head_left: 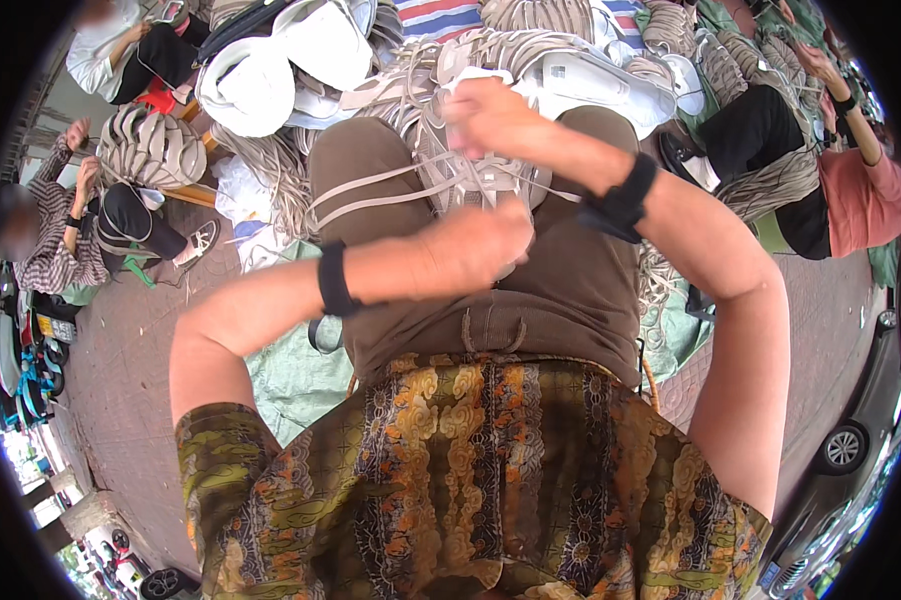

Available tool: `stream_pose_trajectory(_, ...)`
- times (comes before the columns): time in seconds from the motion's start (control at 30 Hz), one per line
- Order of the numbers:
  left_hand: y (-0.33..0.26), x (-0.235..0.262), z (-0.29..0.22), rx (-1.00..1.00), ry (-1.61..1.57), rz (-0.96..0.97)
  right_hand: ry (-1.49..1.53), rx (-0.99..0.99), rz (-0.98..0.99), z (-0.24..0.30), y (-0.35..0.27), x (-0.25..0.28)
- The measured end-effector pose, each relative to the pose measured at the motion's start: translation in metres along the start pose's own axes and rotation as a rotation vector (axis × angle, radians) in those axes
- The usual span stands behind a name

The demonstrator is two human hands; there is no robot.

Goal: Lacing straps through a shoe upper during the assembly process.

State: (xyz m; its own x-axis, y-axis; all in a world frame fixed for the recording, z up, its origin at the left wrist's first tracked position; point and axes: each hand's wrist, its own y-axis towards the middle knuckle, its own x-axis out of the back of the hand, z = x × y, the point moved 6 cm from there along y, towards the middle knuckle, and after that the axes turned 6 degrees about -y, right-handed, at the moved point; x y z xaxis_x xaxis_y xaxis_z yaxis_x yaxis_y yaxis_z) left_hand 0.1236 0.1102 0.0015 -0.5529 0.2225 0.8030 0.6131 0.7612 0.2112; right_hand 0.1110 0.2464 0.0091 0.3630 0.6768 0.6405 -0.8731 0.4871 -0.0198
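A grey-beige lace-up shoe upper (482, 180) lies between my knees, with crossed laces over its front. Long pale shoelaces (370, 188) trail from it to the left across my thigh. My left hand (485, 240) is closed at the near end of the upper, its fingertips partly hidden. Over the far end, my right hand (495, 118) is curled with its fingers together; they are smeared by motion, and what they pinch cannot be made out. A black band circles each wrist.
Beyond my knees lie heaped shoe uppers (560, 50) and white padded pieces (245, 88). A bundle of uppers (150, 148) sits at the left. People sit on both sides, with bunched laces nearby. Green sheeting (295, 385) covers paving beside me; a dark car (845, 440) stands at the right.
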Motion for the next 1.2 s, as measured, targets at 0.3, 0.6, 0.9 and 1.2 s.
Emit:
stream_pose_trajectory(0.3, 0.001, -0.004, -0.134, -0.235, -0.679, 0.113, 0.705, 0.708, 0.414, 0.244, -0.024, -0.079)
stream_pose_trajectory(0.6, 0.064, 0.101, -0.168, -0.335, -0.899, -0.33, -0.077, 0.025, -0.217, -0.043, -0.095, 0.03)
stream_pose_trajectory(0.9, 0.142, 0.161, 0.089, 0.215, -0.658, -0.404, -0.109, -0.006, -0.14, -0.037, -0.149, 0.008)
stream_pose_trajectory(1.2, -0.028, 0.1, 0.12, 0.607, -0.241, -0.187, 0.411, -0.152, -0.114, -0.073, -0.151, 0.053)
